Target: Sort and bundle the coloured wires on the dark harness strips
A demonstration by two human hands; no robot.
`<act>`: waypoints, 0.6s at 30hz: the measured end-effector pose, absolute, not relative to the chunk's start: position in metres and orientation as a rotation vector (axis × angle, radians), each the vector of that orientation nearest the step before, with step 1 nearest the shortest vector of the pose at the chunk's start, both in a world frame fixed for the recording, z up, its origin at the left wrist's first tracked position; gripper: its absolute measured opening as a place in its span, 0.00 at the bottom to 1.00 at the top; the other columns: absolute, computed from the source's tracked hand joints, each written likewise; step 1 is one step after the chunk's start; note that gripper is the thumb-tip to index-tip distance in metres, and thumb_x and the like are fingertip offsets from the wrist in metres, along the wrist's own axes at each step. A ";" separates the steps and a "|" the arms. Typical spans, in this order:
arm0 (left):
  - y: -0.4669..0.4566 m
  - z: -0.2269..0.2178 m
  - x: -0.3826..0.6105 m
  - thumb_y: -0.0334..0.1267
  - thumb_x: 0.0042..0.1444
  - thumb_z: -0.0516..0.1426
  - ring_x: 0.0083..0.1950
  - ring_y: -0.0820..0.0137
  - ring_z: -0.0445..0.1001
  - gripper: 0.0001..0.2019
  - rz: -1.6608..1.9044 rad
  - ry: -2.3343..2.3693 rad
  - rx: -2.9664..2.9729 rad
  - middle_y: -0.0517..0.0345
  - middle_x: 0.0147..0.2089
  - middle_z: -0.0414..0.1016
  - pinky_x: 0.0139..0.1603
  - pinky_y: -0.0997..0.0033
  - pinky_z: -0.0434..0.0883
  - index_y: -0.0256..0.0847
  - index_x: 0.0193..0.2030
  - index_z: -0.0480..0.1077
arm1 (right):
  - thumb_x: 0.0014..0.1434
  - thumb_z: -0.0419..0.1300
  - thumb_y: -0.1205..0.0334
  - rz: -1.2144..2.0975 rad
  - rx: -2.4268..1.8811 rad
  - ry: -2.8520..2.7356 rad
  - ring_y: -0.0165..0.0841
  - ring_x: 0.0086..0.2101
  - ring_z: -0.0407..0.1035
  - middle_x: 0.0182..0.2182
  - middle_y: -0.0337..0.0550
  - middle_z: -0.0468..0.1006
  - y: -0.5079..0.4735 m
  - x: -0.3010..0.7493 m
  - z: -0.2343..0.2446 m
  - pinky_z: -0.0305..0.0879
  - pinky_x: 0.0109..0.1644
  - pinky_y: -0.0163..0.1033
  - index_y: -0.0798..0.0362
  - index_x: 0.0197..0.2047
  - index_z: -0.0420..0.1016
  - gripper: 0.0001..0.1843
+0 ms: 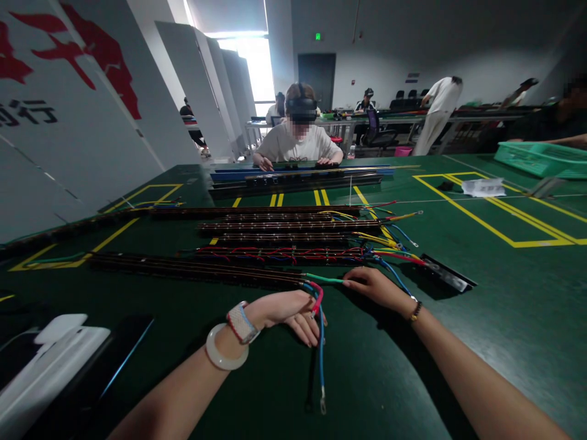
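Observation:
A long dark strip (197, 269) with copper-coloured lines along it lies across the table nearest to me. A green wire (324, 280), a short red wire (317, 294) and blue wiring (321, 360) come out of its right end. My right hand (373, 287) pinches the free end of the green wire between thumb and fingertips. My left hand (300, 311) rests low at the strip's end, its fingers stretched out, with the red and blue wires lying across it. A metal ring lug (323, 404) tips the blue wire hanging towards me.
Several similar wired strips (293, 227) lie in rows beyond, over yellow tape lines. A dark metal piece (447, 274) lies right of my right hand. A co-worker (298, 140) sits opposite at blue and black rails. A green basket (545, 156) stands far right, white equipment (68, 348) near left.

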State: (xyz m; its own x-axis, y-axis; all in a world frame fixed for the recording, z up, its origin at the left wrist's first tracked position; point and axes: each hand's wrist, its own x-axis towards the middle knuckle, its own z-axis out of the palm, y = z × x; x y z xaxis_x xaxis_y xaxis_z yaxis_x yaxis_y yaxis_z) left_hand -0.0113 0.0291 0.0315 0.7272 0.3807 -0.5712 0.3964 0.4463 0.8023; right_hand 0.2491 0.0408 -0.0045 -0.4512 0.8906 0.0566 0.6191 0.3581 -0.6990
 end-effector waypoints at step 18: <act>0.024 0.019 0.000 0.66 0.52 0.46 0.30 0.66 0.76 0.33 0.100 0.822 1.036 0.47 0.29 0.77 0.37 0.63 0.71 0.34 0.34 0.72 | 0.64 0.44 0.44 0.759 -0.886 -2.244 0.41 0.53 0.57 0.52 0.48 0.65 -0.010 0.196 0.031 0.52 0.58 0.50 0.49 0.43 0.72 0.23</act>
State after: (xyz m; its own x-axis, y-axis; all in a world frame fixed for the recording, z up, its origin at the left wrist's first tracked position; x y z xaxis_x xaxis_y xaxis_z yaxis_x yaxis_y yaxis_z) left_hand -0.0002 0.0235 0.0186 0.7046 0.4401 -0.5566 0.2938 0.5330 0.7935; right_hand 0.1958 -0.0096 0.0312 -0.5949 0.7377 0.3193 0.3924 0.6132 -0.6855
